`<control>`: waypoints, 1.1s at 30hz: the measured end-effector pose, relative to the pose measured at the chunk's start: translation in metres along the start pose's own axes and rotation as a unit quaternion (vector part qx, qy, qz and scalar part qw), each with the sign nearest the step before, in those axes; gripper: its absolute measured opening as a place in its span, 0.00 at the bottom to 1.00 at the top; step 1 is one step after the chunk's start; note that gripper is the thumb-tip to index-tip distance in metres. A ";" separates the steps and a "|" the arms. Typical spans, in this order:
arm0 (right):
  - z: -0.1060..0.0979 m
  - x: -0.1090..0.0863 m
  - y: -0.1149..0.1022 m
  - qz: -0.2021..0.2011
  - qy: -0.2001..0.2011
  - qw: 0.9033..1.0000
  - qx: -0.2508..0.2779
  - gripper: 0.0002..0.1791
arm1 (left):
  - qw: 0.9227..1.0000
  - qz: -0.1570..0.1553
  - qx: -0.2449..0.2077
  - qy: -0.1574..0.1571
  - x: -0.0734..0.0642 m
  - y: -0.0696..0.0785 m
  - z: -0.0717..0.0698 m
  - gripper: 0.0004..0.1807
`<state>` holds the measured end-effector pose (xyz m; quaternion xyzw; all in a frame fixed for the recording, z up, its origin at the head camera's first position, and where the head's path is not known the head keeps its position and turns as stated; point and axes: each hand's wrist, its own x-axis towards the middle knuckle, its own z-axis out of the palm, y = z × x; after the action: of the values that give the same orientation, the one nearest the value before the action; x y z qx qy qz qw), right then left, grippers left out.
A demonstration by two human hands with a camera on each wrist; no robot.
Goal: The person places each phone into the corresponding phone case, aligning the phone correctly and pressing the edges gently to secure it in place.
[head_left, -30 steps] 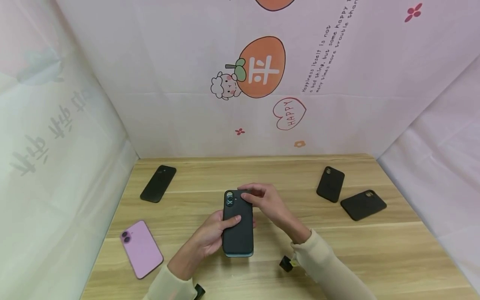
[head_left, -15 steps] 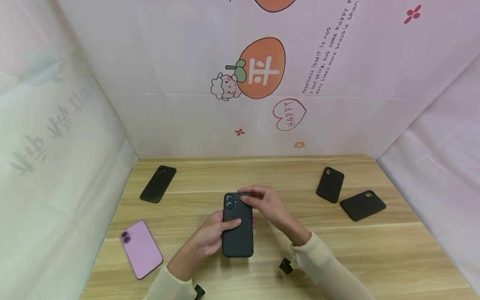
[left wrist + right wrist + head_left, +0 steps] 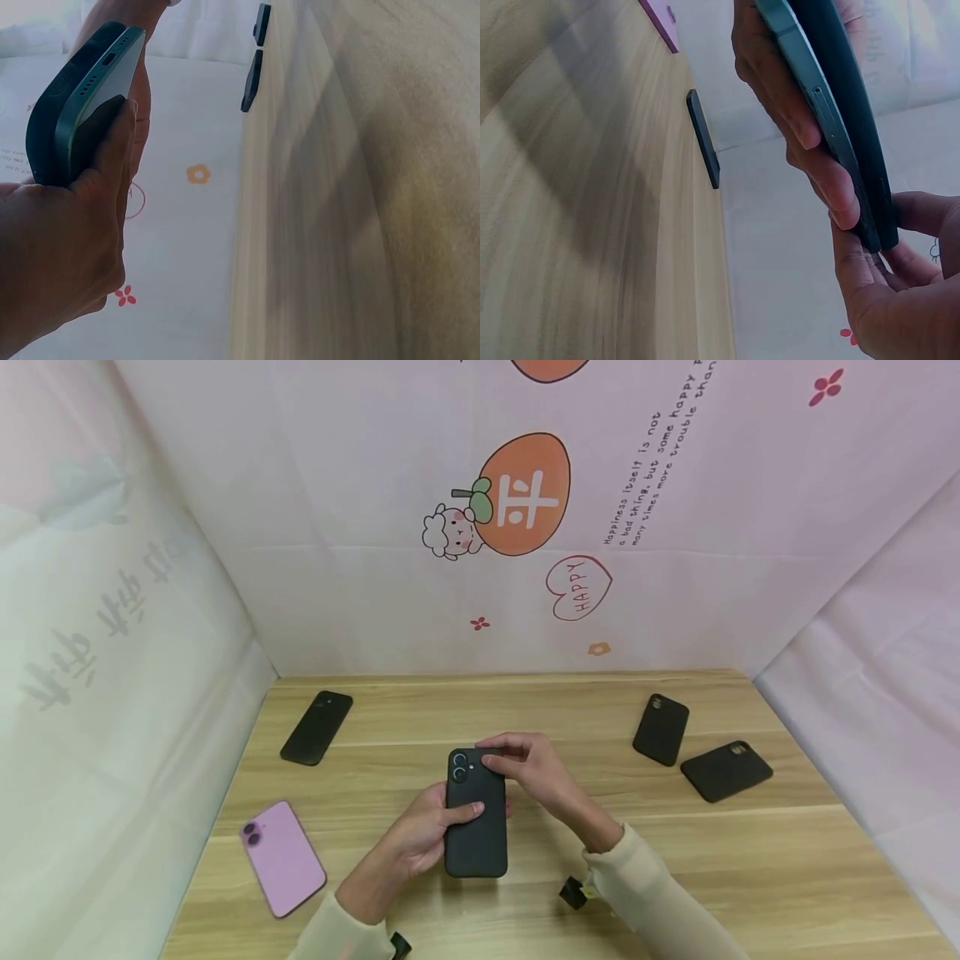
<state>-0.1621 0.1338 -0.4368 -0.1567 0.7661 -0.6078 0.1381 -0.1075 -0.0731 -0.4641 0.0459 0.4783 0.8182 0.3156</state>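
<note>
In the head view, a black phone case (image 3: 476, 839) lies over the back of a phone, its cutout around the two camera lenses (image 3: 459, 767). The wrist views show the phone's teal edge (image 3: 101, 79) beside the case (image 3: 56, 97), with the case's rim standing off that edge. My left hand (image 3: 423, 828) grips both from the left, thumb across the case's back and fingers under the screen side. At the top right corner my right hand (image 3: 536, 768) pinches phone and case between thumb and fingers.
On the wooden table (image 3: 645, 877), a pink phone (image 3: 285, 858) lies at left and a black phone (image 3: 317, 727) at back left. Two black phone cases lie at right, one upright-turned case (image 3: 662, 729) and one sideways case (image 3: 727, 770). Printed cloth walls (image 3: 337, 568) surround the table.
The case has slid down over the phone: the teal strip at its bottom end is covered now, and the lenses line up with the cutout. Both hands have shifted slightly toward me.
</note>
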 end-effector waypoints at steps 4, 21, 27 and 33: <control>-0.002 0.000 0.000 0.020 -0.002 1.000 -0.003 0.18 | 1.000 0.002 0.002 0.002 0.001 -0.002 0.001 0.29; -0.010 0.002 -0.001 0.056 0.007 0.998 0.025 0.16 | 1.000 -0.001 0.006 0.006 0.000 -0.001 0.004 0.29; -0.011 0.001 0.001 0.048 0.007 0.998 0.028 0.16 | 1.000 0.004 -0.007 0.000 0.001 -0.003 0.004 0.29; -0.012 0.001 0.002 0.054 0.004 0.998 0.037 0.17 | 1.000 0.005 -0.005 0.002 0.002 -0.004 0.005 0.29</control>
<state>-0.1681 0.1450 -0.4365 -0.1077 0.7509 -0.6280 0.1737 -0.1057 -0.0672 -0.4652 0.0455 0.4746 0.8223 0.3106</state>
